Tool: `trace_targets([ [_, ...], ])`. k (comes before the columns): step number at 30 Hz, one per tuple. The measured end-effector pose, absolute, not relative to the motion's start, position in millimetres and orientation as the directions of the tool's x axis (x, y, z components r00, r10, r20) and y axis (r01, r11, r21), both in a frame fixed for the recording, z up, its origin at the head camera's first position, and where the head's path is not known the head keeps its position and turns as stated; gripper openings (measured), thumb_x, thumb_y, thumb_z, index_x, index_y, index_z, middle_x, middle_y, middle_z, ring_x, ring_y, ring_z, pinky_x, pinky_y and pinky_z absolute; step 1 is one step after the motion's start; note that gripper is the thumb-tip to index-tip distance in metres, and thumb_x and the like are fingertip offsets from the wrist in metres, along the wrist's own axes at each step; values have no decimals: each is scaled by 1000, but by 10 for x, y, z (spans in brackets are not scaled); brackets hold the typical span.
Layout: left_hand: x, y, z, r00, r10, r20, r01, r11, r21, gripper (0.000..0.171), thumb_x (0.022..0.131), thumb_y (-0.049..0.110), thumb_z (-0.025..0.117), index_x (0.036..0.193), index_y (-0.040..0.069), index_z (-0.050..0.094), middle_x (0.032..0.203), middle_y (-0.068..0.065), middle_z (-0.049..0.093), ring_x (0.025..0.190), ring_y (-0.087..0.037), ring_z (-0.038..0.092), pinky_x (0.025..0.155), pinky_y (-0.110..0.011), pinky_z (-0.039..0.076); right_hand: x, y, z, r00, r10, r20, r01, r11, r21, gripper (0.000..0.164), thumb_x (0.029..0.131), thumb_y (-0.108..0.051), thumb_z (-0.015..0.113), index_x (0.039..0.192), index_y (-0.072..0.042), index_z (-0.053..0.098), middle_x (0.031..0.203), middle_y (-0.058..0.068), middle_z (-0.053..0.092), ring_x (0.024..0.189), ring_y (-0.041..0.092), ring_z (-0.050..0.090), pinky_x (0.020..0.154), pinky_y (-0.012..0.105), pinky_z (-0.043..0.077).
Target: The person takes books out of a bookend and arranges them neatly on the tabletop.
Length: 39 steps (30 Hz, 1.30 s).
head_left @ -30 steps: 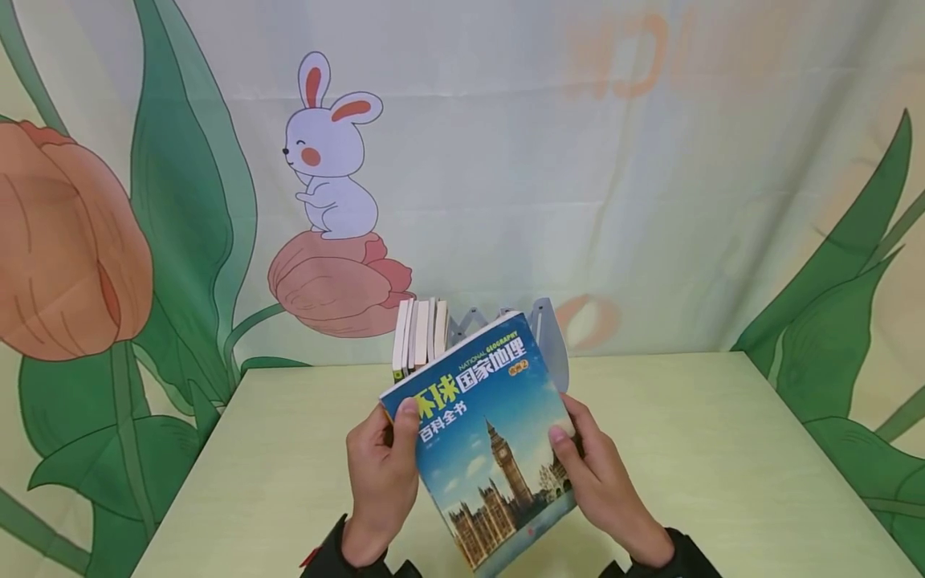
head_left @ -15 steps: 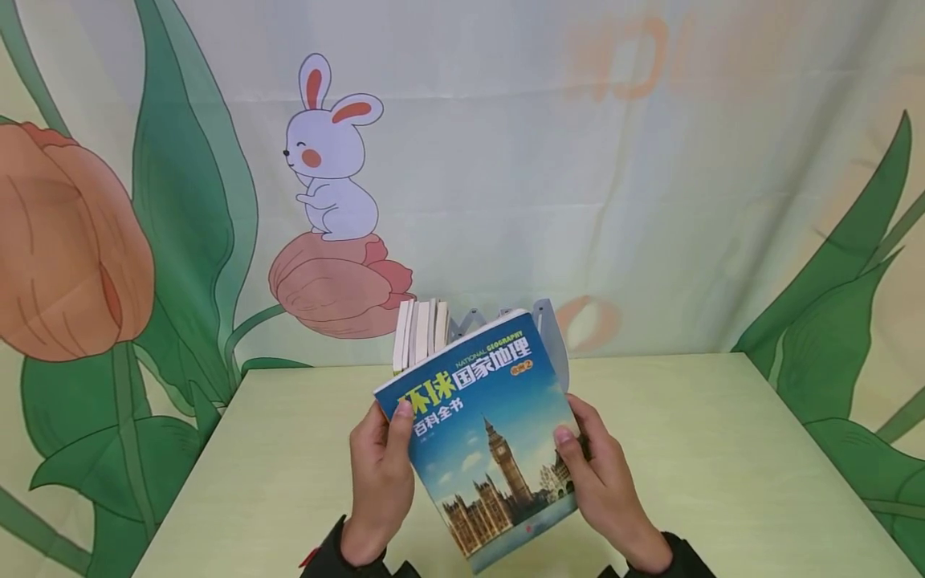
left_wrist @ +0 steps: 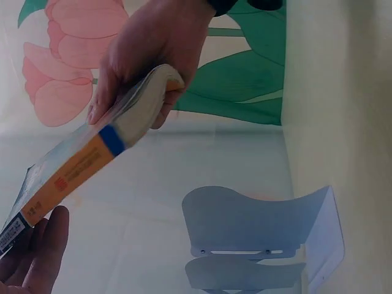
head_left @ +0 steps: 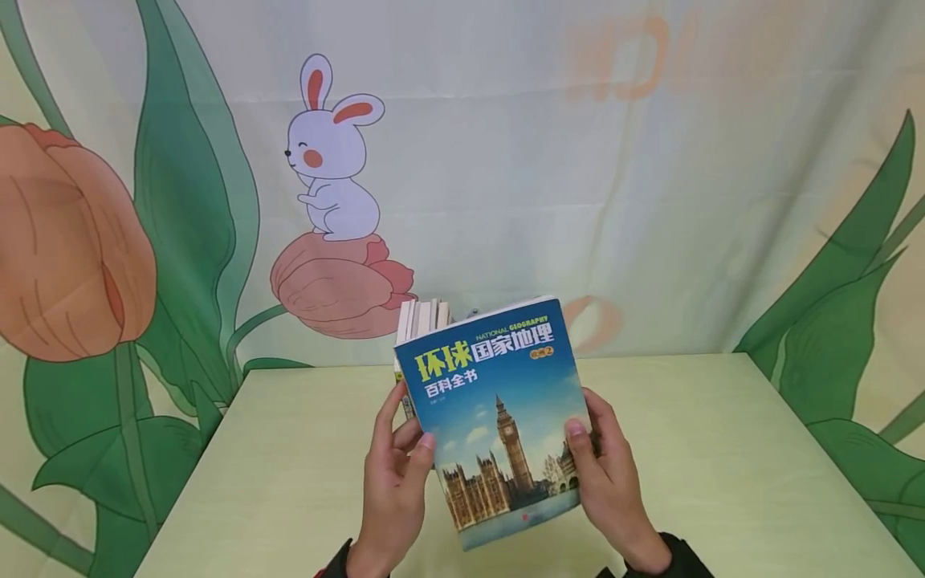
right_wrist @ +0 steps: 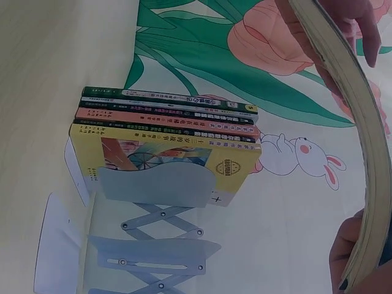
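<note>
A thick paperback book (head_left: 499, 433), with a blue cover showing a clock tower, is held up tilted above the table in the head view. My left hand (head_left: 393, 490) holds its left edge, thumb at the front and fingers behind the spine. At the opposite edge my right hand (head_left: 610, 482) grips it, thumb pressed on the cover. An orange spine (left_wrist: 70, 174) shows in the left wrist view, with the left fingers (left_wrist: 49, 251) under its lower end. In the right wrist view the page edges (right_wrist: 358, 104) are curved.
Several upright books (right_wrist: 165, 135) stand in a grey-blue expandable metal bookend (right_wrist: 147, 254) with crossed struts. In the head view the held book hides most of it. The pale table (head_left: 723, 449) ends at a printed curtain (head_left: 506, 160).
The book has moved up and slightly right and turned more upright. My left hand has slid down its left edge, with the fingers more spread. The right hand still grips it.
</note>
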State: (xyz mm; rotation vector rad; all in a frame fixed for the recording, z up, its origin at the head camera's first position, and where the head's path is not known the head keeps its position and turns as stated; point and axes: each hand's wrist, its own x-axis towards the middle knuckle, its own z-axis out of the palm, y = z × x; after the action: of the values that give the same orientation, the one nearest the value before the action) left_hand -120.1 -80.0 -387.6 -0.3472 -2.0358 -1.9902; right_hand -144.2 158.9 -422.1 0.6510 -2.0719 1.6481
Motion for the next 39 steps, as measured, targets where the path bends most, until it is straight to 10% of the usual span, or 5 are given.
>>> trace_targets([
  [12,-1213,-729,-4068,-966,-18,257,254,100,962,72,99,19,59,156,33,17,142,-11,55,118,-26,63,80,-23,56,-1395,1592,-4213,-866,-74,494,-499,176,-849,44,108,-15,35,152,-17,29,142,9,45,111,6,53,83,19,44],
  [19,-1224,-730,-4095,-963,-28,268,262,137,955,72,99,19,58,157,30,17,138,-14,58,118,-29,64,82,-26,57,-1342,1636,-4157,-902,-96,421,-432,228,-873,45,107,-17,39,150,-23,29,134,-2,43,81,13,50,68,28,39],
  [27,-1245,-761,-4122,-954,-16,301,295,145,944,71,100,18,57,157,33,18,139,-14,59,117,-27,65,80,-21,56,-1309,1690,-4126,-916,-144,375,-399,221,-890,49,106,-23,43,151,-27,26,149,5,43,120,6,56,91,22,49],
  [34,-1247,-785,-4112,-953,-21,304,296,171,940,67,99,19,58,155,34,24,139,-12,59,115,-25,66,75,-22,56,-1288,1702,-4072,-946,-163,281,-313,235,-920,63,104,-30,47,157,-22,16,157,13,36,140,28,45,102,29,48],
  [39,-1246,-805,-4105,-950,-8,311,304,188,934,65,99,19,58,154,34,28,135,-14,61,112,-25,67,66,-23,53,-1285,1737,-4064,-953,-175,246,-284,239,-929,66,103,-25,51,158,-18,15,141,18,46,111,29,65,82,28,55],
])
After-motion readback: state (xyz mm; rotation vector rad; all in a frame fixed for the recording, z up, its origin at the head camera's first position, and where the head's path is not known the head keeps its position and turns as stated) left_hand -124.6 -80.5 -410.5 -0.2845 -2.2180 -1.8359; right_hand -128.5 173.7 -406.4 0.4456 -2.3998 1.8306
